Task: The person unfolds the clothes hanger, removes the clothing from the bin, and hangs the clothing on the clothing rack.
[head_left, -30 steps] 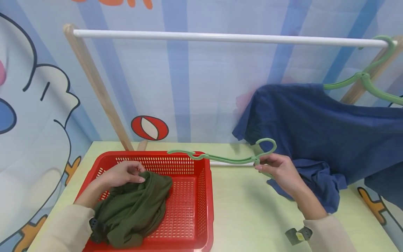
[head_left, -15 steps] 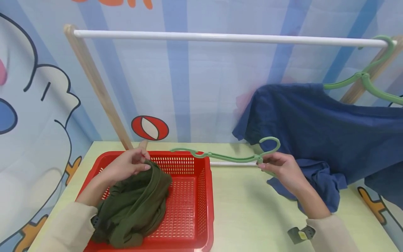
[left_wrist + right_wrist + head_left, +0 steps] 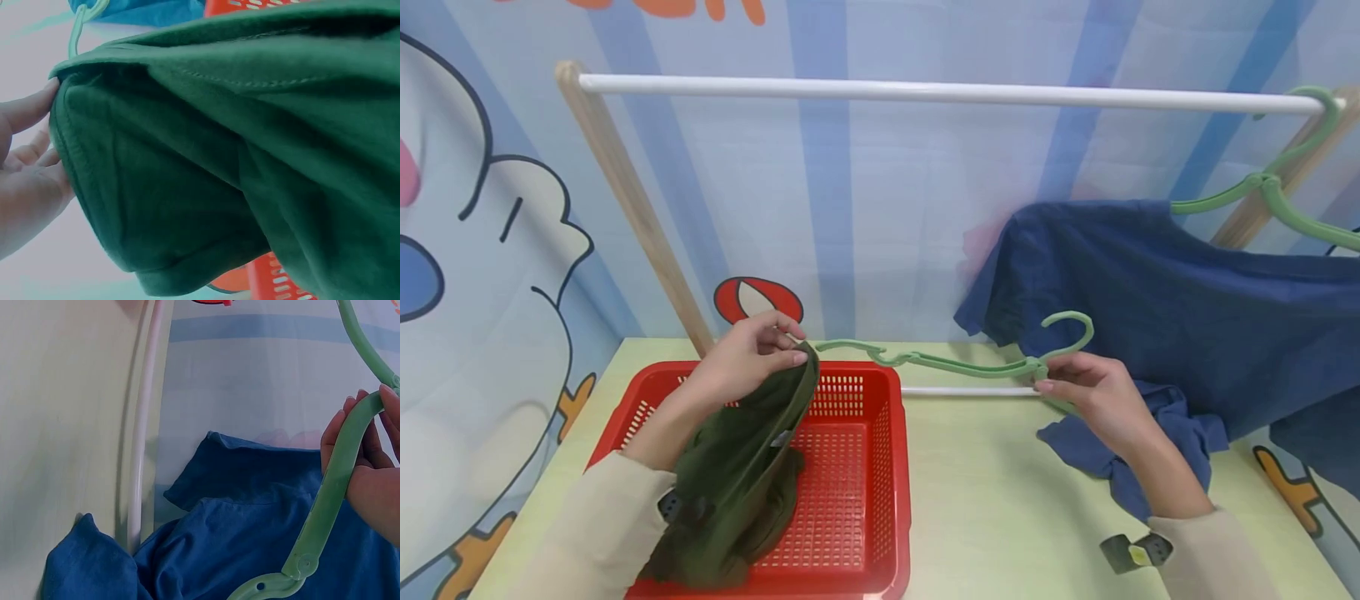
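My left hand (image 3: 748, 358) pinches the edge of a dark green garment (image 3: 737, 475) between thumb and fingers. That cloth is lifted at its upper end, and the rest of it droops into the red basket (image 3: 904, 467). In the left wrist view the garment (image 3: 169, 162) spreads wide, with a stitched hem along its top. My right hand (image 3: 1097, 396) grips a green clothes hanger (image 3: 962, 365) near the base of its hook. The hanger's far arm points left, its tip close to the lifted cloth edge. In the right wrist view the hanger (image 3: 337, 469) curves past my fingers.
A rack with a white rail (image 3: 925, 90) and wooden posts (image 3: 640, 217) stands behind the basket. At its right hangs a navy shirt (image 3: 1150, 292) on another green hanger (image 3: 1217, 198). A lower white bar (image 3: 970, 392) runs close over the pale table (image 3: 970, 500).
My left hand has moved up and right, raising the green garment's edge toward the hanger. My right hand has shifted slightly right with the hanger.
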{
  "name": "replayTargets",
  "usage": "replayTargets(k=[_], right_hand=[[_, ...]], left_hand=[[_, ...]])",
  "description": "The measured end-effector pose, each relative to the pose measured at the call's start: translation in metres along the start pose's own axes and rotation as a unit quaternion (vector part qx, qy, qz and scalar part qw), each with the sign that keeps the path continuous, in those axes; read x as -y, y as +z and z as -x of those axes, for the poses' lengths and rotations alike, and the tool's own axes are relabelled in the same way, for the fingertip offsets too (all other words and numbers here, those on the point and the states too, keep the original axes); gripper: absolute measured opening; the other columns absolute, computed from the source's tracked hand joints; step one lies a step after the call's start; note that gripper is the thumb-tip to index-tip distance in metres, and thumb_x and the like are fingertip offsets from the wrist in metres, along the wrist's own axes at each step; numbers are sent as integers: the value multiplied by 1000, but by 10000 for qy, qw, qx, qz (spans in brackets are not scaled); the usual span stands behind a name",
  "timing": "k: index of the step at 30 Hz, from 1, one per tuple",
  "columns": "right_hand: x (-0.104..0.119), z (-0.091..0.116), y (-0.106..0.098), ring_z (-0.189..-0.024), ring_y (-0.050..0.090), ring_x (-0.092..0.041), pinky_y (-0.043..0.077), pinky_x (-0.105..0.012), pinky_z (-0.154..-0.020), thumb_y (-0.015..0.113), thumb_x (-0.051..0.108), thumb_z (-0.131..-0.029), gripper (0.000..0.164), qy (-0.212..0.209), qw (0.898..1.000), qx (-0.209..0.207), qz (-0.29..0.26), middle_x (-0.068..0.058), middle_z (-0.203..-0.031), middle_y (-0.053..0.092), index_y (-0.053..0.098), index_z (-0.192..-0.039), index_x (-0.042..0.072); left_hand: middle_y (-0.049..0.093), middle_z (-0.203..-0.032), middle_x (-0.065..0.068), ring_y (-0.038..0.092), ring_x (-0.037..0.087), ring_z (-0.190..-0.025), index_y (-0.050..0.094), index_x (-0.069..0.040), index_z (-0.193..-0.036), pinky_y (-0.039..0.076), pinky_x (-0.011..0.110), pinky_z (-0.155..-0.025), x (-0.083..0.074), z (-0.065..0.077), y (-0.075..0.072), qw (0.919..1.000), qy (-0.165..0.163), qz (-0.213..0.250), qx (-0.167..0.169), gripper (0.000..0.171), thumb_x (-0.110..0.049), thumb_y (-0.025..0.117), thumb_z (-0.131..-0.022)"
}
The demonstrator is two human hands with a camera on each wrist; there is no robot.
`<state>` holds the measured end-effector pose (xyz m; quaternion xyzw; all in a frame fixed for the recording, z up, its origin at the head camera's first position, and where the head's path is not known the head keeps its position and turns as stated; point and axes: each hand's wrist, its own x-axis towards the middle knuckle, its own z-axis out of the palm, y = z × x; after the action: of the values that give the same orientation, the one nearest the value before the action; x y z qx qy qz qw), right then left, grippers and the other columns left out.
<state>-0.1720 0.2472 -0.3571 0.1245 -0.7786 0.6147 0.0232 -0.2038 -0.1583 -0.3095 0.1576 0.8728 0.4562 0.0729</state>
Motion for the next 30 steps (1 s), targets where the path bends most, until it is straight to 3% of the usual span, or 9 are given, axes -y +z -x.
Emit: replayTargets(k=[4,10,16,23,30], right_hand=[[1,2,-4,-83,62,-12,50,-21,-72,65,1,-83,15,18,9999,47,-114,2,-90,66,65,-98,4],[-3,8,-5,-81,62,-10,51,-22,-71,64,1,-83,15,117,9999,119,-32,4,-88,66,66,-97,7],[-10,10,1,-79,64,-14,52,-25,-70,65,2,-82,17,143,9995,219,161,1,-87,67,64,-99,-2],[-16,9,11,-78,64,-15,52,-27,-69,66,1,-81,23,102,9989,404,206,-2,-86,67,59,-100,-11],[-17,5,19,-78,63,-13,52,-27,-69,66,1,-80,24,100,9986,506,130,-1,-86,67,59,-99,-11]], left_hand=[[61,-92,10,58,22,-86,57,-2,-107,47,37,-77,-1,1,3,10000,-1,-69,70,23,-13,62,-87],[61,-87,8,58,21,-81,61,0,-101,48,35,-70,21,6,8,9999,71,-112,93,18,-10,63,-86],[56,-95,12,58,19,-77,64,0,-98,48,33,-68,36,11,14,9999,114,54,35,16,-10,65,-85],[64,-87,7,60,19,-80,65,0,-102,50,33,-70,35,15,18,9996,59,192,210,22,-13,66,-84],[67,-90,5,61,18,-81,68,-3,-100,50,31,-71,36,15,21,9993,154,201,275,21,-13,69,-81]])
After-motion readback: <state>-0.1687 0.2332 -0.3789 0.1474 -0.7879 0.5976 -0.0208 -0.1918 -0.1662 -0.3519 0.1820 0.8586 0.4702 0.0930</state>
